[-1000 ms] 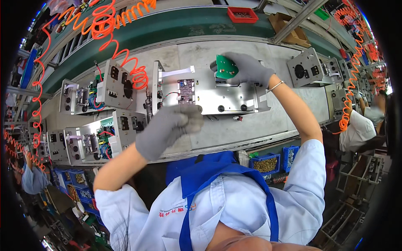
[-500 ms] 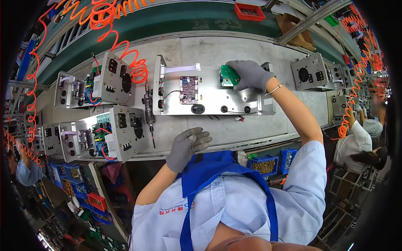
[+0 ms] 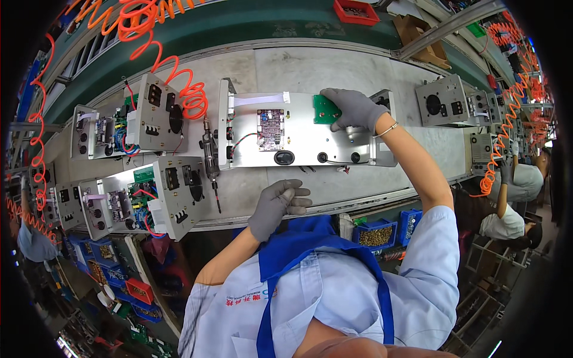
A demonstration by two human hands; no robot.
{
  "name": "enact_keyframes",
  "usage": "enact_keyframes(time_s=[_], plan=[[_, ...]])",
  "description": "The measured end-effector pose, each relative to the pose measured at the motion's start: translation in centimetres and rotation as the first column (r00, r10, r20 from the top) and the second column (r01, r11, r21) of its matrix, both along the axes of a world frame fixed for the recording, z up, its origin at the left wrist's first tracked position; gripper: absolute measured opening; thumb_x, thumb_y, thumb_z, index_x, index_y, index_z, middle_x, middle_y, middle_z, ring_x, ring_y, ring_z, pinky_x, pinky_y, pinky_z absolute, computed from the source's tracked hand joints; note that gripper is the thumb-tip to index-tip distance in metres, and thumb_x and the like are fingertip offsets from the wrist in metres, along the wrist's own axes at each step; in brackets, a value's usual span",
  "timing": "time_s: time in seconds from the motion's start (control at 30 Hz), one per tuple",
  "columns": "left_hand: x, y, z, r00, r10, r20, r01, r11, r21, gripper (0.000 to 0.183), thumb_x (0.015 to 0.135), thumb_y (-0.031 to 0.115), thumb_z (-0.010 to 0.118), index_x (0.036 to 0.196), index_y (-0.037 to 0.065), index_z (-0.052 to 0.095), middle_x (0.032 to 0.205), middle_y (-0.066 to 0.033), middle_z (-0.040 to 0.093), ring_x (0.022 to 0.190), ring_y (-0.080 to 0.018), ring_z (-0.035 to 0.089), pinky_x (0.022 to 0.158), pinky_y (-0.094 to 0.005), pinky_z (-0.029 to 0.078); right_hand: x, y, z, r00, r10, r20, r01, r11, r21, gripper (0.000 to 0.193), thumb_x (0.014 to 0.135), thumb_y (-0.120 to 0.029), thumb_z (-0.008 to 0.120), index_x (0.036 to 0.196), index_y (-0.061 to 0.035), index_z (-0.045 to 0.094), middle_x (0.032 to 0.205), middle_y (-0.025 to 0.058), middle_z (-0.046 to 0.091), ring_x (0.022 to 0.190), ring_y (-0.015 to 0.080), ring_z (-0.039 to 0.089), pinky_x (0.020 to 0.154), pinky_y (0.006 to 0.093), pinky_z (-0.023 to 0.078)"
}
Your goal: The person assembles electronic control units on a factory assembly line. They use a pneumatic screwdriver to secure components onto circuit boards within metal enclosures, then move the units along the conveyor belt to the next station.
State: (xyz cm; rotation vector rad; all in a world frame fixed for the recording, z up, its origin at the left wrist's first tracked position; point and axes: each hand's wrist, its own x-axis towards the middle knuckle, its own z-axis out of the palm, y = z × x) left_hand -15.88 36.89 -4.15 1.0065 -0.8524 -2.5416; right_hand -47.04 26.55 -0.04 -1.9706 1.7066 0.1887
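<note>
My right hand [image 3: 355,109], in a grey glove, grips a green circuit board [image 3: 326,112] by its right side, over the back right of an open metal chassis [image 3: 310,156]. Whether the board touches the chassis floor I cannot tell. Near the table's front edge hovers my gloved left hand [image 3: 276,206], fingers loosely stretched to the right and nothing visible in them. Inside the chassis, a populated purple-white circuit board [image 3: 271,128] lies left of centre. Behind it runs a white ribbon cable [image 3: 261,99]. Black round fittings [image 3: 285,157] line the near edge.
A slim power screwdriver [image 3: 210,156] lies left of the chassis, below a coiled orange air hose [image 3: 194,102]. Wired chassis units [image 3: 161,116] stand at left, another [image 3: 440,104] at right. Blue screw bins [image 3: 375,234] hang below the front edge. Co-workers [image 3: 510,206] sit far right.
My left hand has moved right and slightly up. My right hand still grips the green board, which has shifted very little and shows more of its face.
</note>
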Motion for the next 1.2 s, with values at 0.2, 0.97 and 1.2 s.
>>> enact_keyframes(time_s=[0.2, 0.97, 1.2], plan=[[0.6, 0.7, -1.2, 0.996, 0.044, -0.082, -0.048, 0.998, -0.044, 0.040, 0.100, 0.019, 0.046, 0.131, -0.006, 0.043, 0.121, -0.0223, 0.058, 0.106, -0.0287, 0.064, 0.083, -0.0329, 0.057, 0.1, 0.4, 0.0, 1.000, -0.012, 0.000, 0.012, 1.000, 0.001, 0.083, 0.058, -0.022, 0.086, 0.129, -0.0046, 0.045, 0.113, 0.0171, 0.061, 0.106, 0.0351, 0.060, 0.088, 0.0407, 0.049], [17.9, 12.3, 0.8, 0.752, 0.631, 0.192, -0.604, 0.776, -0.182, 0.028, 0.091, 0.012, 0.061, 0.111, -0.007, 0.062, 0.089, -0.0132, 0.067, 0.073, -0.0146, 0.064, 0.061, -0.0241, 0.054, -0.1, 2.0, -0.1, 0.961, 0.048, -0.273, -0.168, 0.883, -0.438, 0.094, 0.057, -0.020, 0.084, 0.139, -0.0017, 0.042, 0.134, 0.0228, 0.052, 0.123, 0.0367, 0.051, 0.098, 0.0419, 0.045], [13.2, 8.9, 1.8, 0.912, 0.288, 0.292, -0.218, 0.943, -0.250, 0.032, 0.096, 0.025, 0.056, 0.104, -0.005, 0.062, 0.083, -0.0099, 0.066, 0.067, -0.0119, 0.061, 0.056, -0.0218, 0.048, 21.5, 18.4, 1.1, 0.762, 0.228, 0.606, -0.010, 0.940, -0.341, 0.047, 0.083, -0.028, 0.068, 0.125, -0.0081, 0.057, 0.119, 0.0162, 0.061, 0.108, 0.0321, 0.059, 0.094, 0.0403, 0.046]])
